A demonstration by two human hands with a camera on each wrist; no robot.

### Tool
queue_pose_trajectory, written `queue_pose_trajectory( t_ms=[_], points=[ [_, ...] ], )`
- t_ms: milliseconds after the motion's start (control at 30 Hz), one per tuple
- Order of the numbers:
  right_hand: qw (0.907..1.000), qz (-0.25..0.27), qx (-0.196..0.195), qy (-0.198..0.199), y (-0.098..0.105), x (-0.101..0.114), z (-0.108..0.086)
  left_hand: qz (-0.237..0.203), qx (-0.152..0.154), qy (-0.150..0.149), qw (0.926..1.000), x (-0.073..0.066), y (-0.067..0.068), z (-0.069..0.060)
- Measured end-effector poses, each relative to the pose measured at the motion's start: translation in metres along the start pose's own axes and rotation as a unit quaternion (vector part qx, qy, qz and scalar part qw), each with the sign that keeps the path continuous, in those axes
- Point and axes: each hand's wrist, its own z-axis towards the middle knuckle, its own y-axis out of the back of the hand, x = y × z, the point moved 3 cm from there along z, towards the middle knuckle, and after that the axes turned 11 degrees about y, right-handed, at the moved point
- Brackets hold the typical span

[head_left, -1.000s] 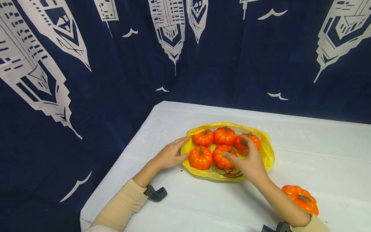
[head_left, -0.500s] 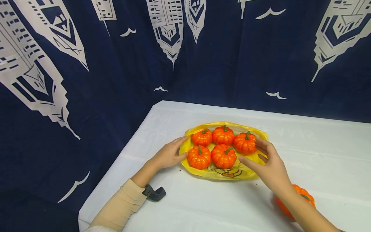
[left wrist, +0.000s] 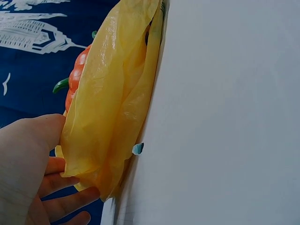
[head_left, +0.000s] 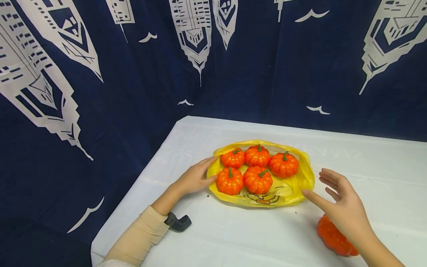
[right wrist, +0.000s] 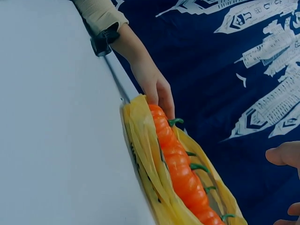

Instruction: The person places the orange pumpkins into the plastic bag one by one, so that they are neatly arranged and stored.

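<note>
Several small orange pumpkins with green stems sit in the opened yellow plastic bag (head_left: 305, 181), among them a front-left pumpkin (head_left: 230, 181) and a right-hand pumpkin (head_left: 283, 165). My left hand (head_left: 195, 178) rests at the bag's left end, thumb and fingers spread along its edge; the left wrist view shows the fingertips (left wrist: 70, 201) touching the yellow plastic. To the right of the bag, my right hand (head_left: 345, 202) is in the air with fingers spread and nothing in them. Below it a loose pumpkin (head_left: 333, 237) lies on the table, partly hidden by the hand and forearm.
A white cloth covers the table (head_left: 233, 237), whose left edge slopes down beside my left forearm. Behind stands a dark blue curtain (head_left: 260, 85) printed with white buildings and birds. A black wrist mount (head_left: 178, 222) sticks out from my left wrist.
My right hand has let go of the pumpkin at the bag's right and drawn back to the right, over the loose pumpkin. My left hand has stayed at the bag's edge.
</note>
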Motion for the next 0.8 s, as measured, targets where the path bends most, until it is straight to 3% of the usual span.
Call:
queue_pose_trajectory(
  t_ms=[300,800],
  points=[
    [0.9969,-0.044,-0.033,-0.057,0.024,-0.025,-0.026,0.002,0.000,-0.001,1.0000,-0.002,0.001,-0.002],
    [0.9857,-0.037,-0.010,-0.164,0.038,-0.063,-0.052,0.003,0.005,0.005,1.0000,-0.001,0.000,-0.001]
  ],
)
